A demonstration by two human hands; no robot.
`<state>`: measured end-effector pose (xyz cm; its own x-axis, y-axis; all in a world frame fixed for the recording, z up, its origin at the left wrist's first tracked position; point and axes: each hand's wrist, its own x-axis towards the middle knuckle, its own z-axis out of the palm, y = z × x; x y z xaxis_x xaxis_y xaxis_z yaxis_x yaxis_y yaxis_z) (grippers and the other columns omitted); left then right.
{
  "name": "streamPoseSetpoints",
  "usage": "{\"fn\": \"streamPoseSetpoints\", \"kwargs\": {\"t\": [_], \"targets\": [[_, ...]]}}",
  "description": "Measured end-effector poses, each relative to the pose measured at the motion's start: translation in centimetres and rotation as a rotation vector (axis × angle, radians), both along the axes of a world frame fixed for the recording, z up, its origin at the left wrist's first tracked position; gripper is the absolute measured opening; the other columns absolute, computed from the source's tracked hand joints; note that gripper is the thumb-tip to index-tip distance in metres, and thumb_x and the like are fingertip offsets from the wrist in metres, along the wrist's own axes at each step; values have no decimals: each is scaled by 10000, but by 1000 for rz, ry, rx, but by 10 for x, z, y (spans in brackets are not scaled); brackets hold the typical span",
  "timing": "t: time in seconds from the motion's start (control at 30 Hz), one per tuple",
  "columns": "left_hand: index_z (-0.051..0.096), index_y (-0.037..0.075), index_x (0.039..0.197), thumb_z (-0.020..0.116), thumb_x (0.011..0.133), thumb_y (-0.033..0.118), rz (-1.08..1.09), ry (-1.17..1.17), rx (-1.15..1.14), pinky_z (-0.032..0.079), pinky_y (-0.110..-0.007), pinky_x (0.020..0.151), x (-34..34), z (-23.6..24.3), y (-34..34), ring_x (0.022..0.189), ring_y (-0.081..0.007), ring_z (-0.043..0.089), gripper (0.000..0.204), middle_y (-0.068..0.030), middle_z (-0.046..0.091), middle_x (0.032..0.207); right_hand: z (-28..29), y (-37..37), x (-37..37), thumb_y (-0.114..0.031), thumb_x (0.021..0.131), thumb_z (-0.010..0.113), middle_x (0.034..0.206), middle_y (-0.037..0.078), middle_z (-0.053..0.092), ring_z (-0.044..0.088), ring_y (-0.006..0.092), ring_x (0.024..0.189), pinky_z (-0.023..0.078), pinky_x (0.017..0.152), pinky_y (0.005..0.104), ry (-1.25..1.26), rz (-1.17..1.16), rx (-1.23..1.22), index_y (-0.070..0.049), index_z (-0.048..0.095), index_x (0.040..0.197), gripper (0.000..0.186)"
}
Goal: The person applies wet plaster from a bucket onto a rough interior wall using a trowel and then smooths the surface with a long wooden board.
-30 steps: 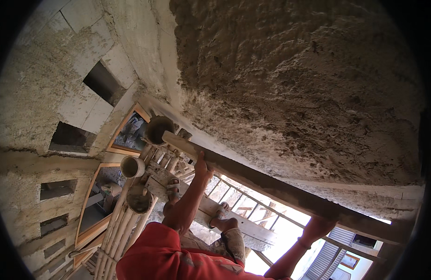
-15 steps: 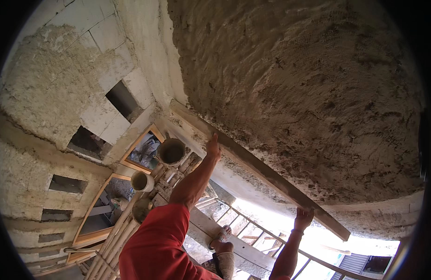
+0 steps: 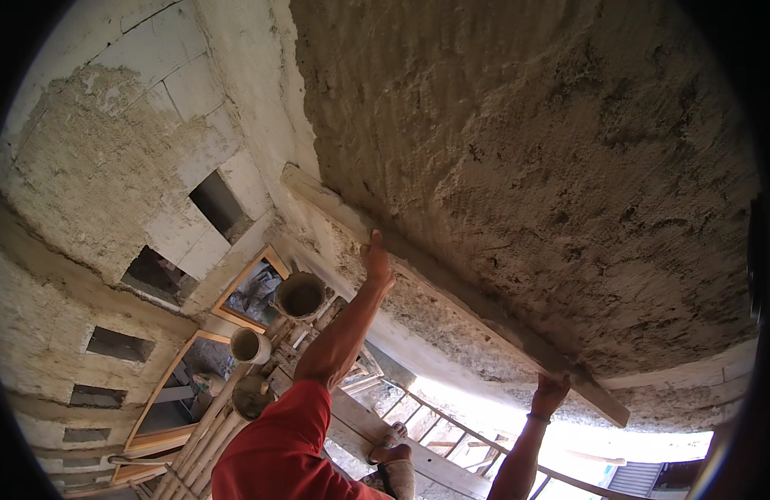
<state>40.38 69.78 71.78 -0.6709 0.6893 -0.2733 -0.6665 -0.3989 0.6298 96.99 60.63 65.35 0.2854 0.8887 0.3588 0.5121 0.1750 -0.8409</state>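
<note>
A long straightedge board (image 3: 477,321) lies slantwise along the lower edge of the wet grey-brown plaster (image 3: 518,167) on the wall. My left hand (image 3: 378,262) grips it left of its middle, thumb up against its face. Toward its right end, my right hand (image 3: 552,394) holds the lower edge, with the fingers partly hidden behind the board. A ridge of wet plaster (image 3: 435,265) runs along the board's upper side. Below it shows a paler, rough strip of wall (image 3: 422,308).
At left stands a block wall (image 3: 110,142) with several rectangular openings. Buckets (image 3: 300,294) sit beside bamboo poles (image 3: 203,437) and wood-framed openings. My foot (image 3: 388,443) is on a scaffold plank (image 3: 435,467). A railing (image 3: 452,429) runs beyond it.
The board's left end has shifted up and left over the plaster edge, both hands still on it. More plaster has gathered along the board, and the surface above its left part looks smoother.
</note>
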Motion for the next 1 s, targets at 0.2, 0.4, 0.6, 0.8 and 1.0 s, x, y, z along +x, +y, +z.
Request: {"fn": "streamPoseSetpoints", "kwargs": {"t": [0.2, 0.4, 0.6, 0.8, 1.0], "targets": [[469, 2, 1304, 507, 1006, 339, 11, 26, 86, 474, -435, 836, -46, 75, 3, 1044, -231, 544, 451, -93, 530, 1210, 101, 10, -70, -252, 977, 525, 1322, 131, 556, 564, 265, 1182, 514, 964, 410, 732, -16, -78, -60, 440, 1354, 431], [424, 9, 1359, 426, 1025, 408, 20, 41, 52, 494, -450, 864, -62, 176, 1, 1143, -250, 521, 521, -123, 487, 1303, 195, 10, -107, -357, 987, 490, 1324, 130, 563, 549, 284, 1210, 489, 985, 444, 717, 20, -5, -61, 487, 1327, 451], [343, 20, 1433, 362, 1028, 471, -9, 92, -67, 445, -450, 994, -81, 243, -12, 1236, -275, 474, 606, -126, 438, 1400, 210, 19, -121, -369, 984, 506, 1309, 143, 559, 529, 285, 1221, 494, 973, 449, 895, 88, 19, -54, 445, 1361, 495], [379, 24, 1402, 351, 1022, 496, -28, 130, -64, 491, -432, 940, -60, 269, -10, 1167, -263, 524, 607, -106, 486, 1330, 232, 23, -77, -303, 976, 556, 1260, 169, 565, 555, 274, 1169, 517, 925, 425, 430, -3, 118, -9, 376, 1387, 537], [457, 19, 1316, 358, 1026, 473, -120, 118, -20, 542, -397, 848, -4, 332, -19, 1030, -240, 616, 547, -95, 579, 1190, 283, 31, 11, -122, 927, 642, 1145, 163, 546, 593, 245, 1028, 551, 857, 372, -133, -96, 259, 32, 310, 1419, 614]]}}
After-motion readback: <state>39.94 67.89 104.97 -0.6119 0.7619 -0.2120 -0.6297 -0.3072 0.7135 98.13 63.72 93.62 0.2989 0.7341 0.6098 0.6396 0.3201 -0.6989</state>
